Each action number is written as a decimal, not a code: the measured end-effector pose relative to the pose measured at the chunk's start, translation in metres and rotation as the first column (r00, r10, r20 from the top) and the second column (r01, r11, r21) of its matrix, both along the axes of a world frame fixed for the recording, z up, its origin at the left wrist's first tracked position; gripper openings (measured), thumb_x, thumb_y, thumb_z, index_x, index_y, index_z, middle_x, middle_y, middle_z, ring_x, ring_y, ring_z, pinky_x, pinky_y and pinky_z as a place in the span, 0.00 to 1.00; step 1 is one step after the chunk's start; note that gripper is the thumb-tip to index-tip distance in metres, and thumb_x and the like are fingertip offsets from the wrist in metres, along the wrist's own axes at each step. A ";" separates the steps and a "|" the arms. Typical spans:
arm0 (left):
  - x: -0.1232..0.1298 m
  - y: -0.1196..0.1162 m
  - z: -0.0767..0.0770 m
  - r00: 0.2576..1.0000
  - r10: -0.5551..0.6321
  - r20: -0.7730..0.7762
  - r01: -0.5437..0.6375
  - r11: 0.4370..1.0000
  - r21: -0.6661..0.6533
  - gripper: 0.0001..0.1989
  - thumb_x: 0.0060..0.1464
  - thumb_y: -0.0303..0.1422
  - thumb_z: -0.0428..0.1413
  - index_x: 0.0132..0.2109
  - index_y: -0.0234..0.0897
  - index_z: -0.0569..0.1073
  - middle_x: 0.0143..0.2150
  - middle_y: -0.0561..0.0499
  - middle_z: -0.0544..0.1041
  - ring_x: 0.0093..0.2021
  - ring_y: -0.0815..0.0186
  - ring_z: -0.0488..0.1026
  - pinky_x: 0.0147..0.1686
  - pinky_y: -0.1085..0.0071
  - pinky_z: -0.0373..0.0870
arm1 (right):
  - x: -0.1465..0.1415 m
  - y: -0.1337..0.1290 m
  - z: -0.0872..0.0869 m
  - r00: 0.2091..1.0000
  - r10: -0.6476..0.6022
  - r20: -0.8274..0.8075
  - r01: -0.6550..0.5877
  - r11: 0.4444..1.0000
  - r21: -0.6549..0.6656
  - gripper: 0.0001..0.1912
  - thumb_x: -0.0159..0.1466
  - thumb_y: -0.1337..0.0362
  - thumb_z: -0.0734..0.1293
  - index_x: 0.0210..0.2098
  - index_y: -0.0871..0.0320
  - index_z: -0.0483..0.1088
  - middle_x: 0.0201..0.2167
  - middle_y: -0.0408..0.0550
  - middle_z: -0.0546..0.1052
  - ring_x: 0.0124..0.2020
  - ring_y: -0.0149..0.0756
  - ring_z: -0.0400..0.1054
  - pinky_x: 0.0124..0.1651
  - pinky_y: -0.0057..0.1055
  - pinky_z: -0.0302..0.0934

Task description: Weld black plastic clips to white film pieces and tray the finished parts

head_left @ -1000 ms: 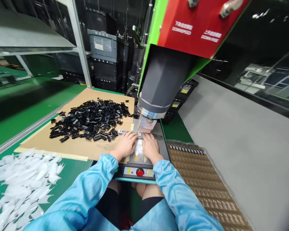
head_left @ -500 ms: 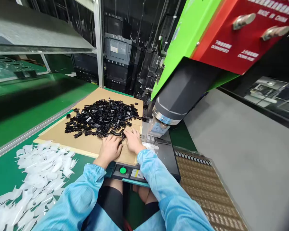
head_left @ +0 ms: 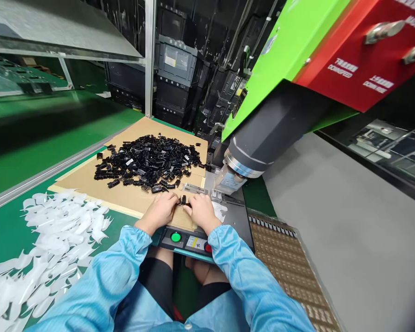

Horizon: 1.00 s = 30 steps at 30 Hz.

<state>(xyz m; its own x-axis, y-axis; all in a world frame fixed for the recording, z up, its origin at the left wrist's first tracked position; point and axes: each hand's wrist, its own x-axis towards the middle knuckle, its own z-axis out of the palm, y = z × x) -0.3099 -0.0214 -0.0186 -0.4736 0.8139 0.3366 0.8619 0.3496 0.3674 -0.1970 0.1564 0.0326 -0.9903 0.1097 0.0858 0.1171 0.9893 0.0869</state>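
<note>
Small black plastic pieces (head_left: 183,199) sit between my two hands, over the near end of the cardboard sheet (head_left: 124,198). My left hand (head_left: 161,211) has its fingers curled, the tips pinched at the left side of these pieces. From the other side my right hand (head_left: 203,212) closes thumb and fingers at them; its grip is partly hidden. Just beyond the hands lies a heap of black plastic pieces (head_left: 152,159). Right of my right hand are a few thin white pieces (head_left: 219,210) and a metal fixture (head_left: 217,195) under the machine's metal tool head (head_left: 230,180).
A green and red machine (head_left: 290,50) overhangs the right side. Its base has a green button (head_left: 175,237) and a red button (head_left: 208,248). Thin white pieces (head_left: 62,235) are heaped at left. A brown tray (head_left: 290,263) stands low at right; crates (head_left: 176,62) are stacked behind.
Both hands have drawn back from the near edge of the black heap toward me, with small black pieces now between them. The right hand shifted right, and the view turned slightly.
</note>
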 end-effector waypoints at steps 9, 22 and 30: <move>0.004 -0.015 -0.012 0.987 0.130 0.098 -0.144 0.977 0.155 0.16 0.66 0.37 0.59 0.58 0.41 0.72 0.59 0.40 0.75 0.60 0.47 0.72 0.58 0.50 0.70 | -0.010 0.008 -0.001 0.990 -0.142 -0.025 0.140 0.988 -0.062 0.17 0.75 0.49 0.66 0.45 0.56 0.76 0.47 0.54 0.81 0.51 0.46 0.71 0.53 0.39 0.59; -0.011 -0.028 -0.015 0.988 -0.015 0.154 -0.001 0.994 0.106 0.11 0.65 0.34 0.55 0.50 0.43 0.80 0.51 0.45 0.83 0.55 0.51 0.77 0.60 0.51 0.72 | 0.039 -0.001 -0.025 0.980 -0.083 -0.180 0.054 0.985 -0.162 0.08 0.74 0.64 0.65 0.50 0.54 0.75 0.46 0.52 0.79 0.50 0.47 0.66 0.53 0.42 0.57; 0.019 0.033 0.009 0.979 -0.025 0.203 -0.033 0.960 0.278 0.15 0.69 0.45 0.56 0.54 0.45 0.82 0.54 0.48 0.84 0.56 0.54 0.78 0.60 0.55 0.74 | 0.080 0.074 -0.022 0.808 -0.419 -0.413 0.260 0.884 -0.389 0.12 0.75 0.63 0.64 0.54 0.54 0.77 0.52 0.52 0.81 0.52 0.46 0.69 0.57 0.39 0.59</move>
